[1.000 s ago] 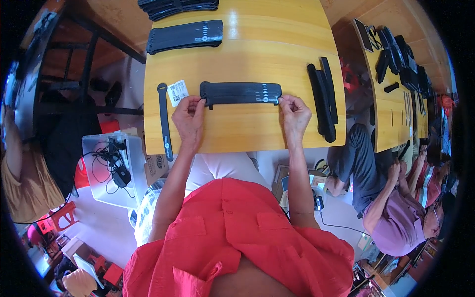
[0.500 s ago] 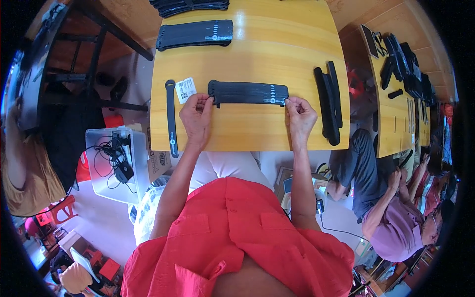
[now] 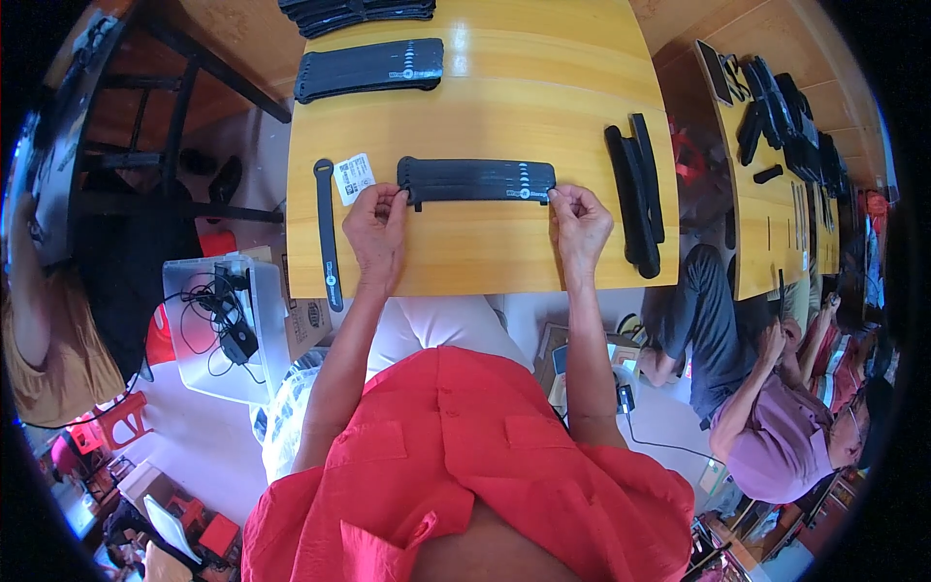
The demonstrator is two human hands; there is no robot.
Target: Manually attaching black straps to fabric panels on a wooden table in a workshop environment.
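Straps (image 3: 467,180) (stacked, black, white-marked) are pinched by left hand (image 3: 376,223) and right hand (image 3: 583,223).

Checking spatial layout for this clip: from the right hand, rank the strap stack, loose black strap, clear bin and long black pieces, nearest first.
1. Strap stack: at the right hand's fingertips.
2. Long black pieces: right side of the table.
3. Loose black strap: table's left side.
4. Clear bin: left, below the tabletop.
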